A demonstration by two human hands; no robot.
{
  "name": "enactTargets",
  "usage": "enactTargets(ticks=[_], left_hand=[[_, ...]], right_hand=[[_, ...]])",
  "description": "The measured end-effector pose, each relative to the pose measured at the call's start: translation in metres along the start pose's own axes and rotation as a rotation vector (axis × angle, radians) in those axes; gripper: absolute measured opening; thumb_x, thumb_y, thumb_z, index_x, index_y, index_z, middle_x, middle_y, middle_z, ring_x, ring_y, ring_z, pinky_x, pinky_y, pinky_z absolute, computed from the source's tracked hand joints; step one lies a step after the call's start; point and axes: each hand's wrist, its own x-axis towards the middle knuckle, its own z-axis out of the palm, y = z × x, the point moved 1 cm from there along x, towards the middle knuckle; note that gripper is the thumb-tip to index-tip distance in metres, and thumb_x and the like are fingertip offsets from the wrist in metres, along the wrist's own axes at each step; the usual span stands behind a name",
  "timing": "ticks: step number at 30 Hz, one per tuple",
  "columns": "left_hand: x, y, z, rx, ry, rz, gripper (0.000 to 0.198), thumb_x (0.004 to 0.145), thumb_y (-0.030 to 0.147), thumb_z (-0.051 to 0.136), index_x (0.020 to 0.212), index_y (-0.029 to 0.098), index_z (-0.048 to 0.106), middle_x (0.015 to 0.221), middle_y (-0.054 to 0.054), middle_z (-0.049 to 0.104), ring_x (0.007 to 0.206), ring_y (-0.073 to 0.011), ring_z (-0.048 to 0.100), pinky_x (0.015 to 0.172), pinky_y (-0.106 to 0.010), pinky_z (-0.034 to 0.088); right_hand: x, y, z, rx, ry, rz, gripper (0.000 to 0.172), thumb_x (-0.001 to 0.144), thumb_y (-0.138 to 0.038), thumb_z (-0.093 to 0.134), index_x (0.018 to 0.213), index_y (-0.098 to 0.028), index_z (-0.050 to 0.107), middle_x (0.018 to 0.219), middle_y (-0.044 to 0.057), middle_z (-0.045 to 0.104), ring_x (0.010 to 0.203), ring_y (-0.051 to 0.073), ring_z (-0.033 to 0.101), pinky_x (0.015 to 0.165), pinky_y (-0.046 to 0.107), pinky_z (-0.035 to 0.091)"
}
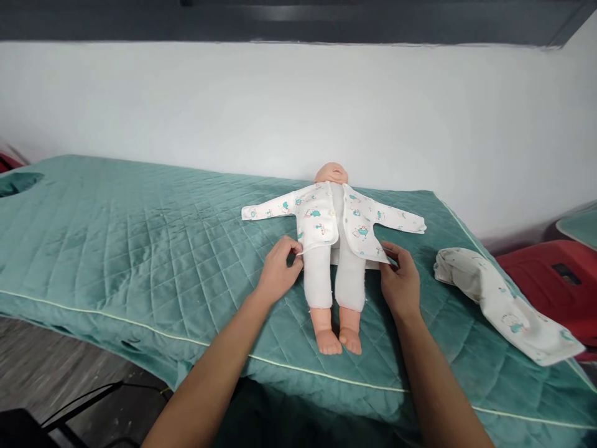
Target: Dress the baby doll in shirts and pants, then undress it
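A baby doll (pixel 319 277) lies on its back on the green quilted cover, feet toward me. It wears a white printed jacket (pixel 317 218) that hangs open down the front, sleeves spread to both sides. My left hand (pixel 281 269) pinches the jacket's lower hem at its left side. At the opposite lower corner, my right hand (pixel 400 277) has its thumb and fingers closed on the hem. White cloth covers the doll's torso and legs, while its feet are bare. The sleeve ends look flat, and no doll hands show.
The green quilted bed cover (pixel 140 249) stretches far to the left. Folded white printed clothing (pixel 508 305) lies near the right edge. Beyond that edge is a red plastic object (pixel 550 283). A white wall (pixel 209 106) stands behind the bed.
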Motion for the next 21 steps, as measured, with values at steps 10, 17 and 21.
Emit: enactTargets(ticks=[10, 17, 21], left_hand=[[-0.001, 0.002, 0.000, 0.062, 0.052, 0.087, 0.025, 0.080, 0.006, 0.054, 0.100, 0.022, 0.054, 0.101, -0.005, 0.059, 0.096, -0.0199, 0.057, 0.088, -0.036, 0.048], [0.019, 0.006, 0.012, -0.016, 0.111, 0.085, 0.022, 0.085, 0.014, 0.058, 0.106, 0.021, 0.059, 0.106, -0.007, 0.062, 0.100, -0.0201, 0.058, 0.088, -0.034, 0.049], [0.029, 0.002, 0.020, -0.202, 0.173, -0.147, 0.017, 0.092, 0.035, 0.061, 0.084, 0.020, 0.059, 0.081, 0.000, 0.057, 0.075, -0.0142, 0.053, 0.072, -0.027, 0.044]], right_hand=[[-0.006, -0.016, 0.005, -0.145, -0.020, -0.453, 0.030, 0.090, -0.023, 0.062, 0.120, -0.020, 0.065, 0.132, 0.015, 0.063, 0.125, 0.028, 0.060, 0.104, 0.052, 0.049], [-0.004, -0.036, 0.021, -0.082, 0.045, -0.470, 0.010, 0.093, -0.026, 0.061, 0.098, -0.021, 0.068, 0.104, 0.007, 0.067, 0.094, 0.020, 0.063, 0.078, 0.035, 0.052], [0.003, -0.031, 0.023, 0.061, 0.078, -0.146, 0.026, 0.094, -0.041, 0.061, 0.078, -0.020, 0.061, 0.074, -0.002, 0.054, 0.070, 0.015, 0.051, 0.065, 0.029, 0.043]])
